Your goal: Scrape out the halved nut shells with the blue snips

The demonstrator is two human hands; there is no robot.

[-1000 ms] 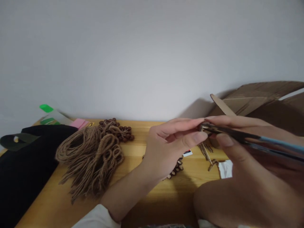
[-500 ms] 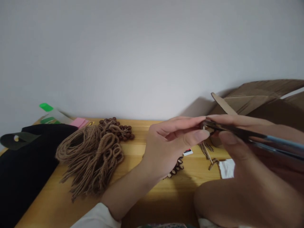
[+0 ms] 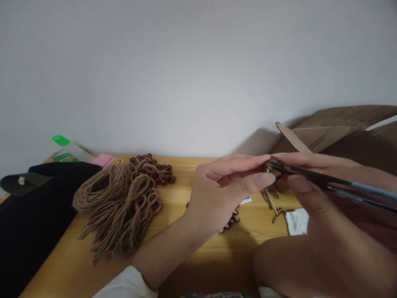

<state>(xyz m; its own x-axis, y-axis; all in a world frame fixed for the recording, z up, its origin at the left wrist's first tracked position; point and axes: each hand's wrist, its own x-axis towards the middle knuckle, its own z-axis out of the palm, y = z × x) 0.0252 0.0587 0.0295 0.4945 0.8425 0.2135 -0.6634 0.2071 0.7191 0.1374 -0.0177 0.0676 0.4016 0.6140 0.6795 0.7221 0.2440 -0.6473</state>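
My left hand [image 3: 214, 194] is closed in a pinch, thumb and index finger on a small brown and pale piece [image 3: 269, 169] mostly hidden between the fingertips. From the right, my right hand [image 3: 322, 186] closes on a long, dark two-armed tool [image 3: 335, 181] with bluish, shiny arms that run to the right edge. Its dark end meets the small piece at my left fingertips. I cannot make out the exact kind of tool. Below the fingers hang brown cords [image 3: 271, 198] and a thin pale strand.
Brown cord bundles [image 3: 118, 207] lie on the wooden table [image 3: 176, 240] at left, with dark round beads [image 3: 164, 174] behind them. A black cloth [image 3: 40, 215], pink sticky notes [image 3: 104, 160], a white scrap [image 3: 297, 221] and a cardboard box [image 3: 335, 124] surround the work. Small wooden slices [image 3: 232, 223] sit beneath my left hand.
Both hands and the tool have shifted very slightly down and to the right. The tool's dark end now covers more of the small piece. My left hand hides more of the white card.
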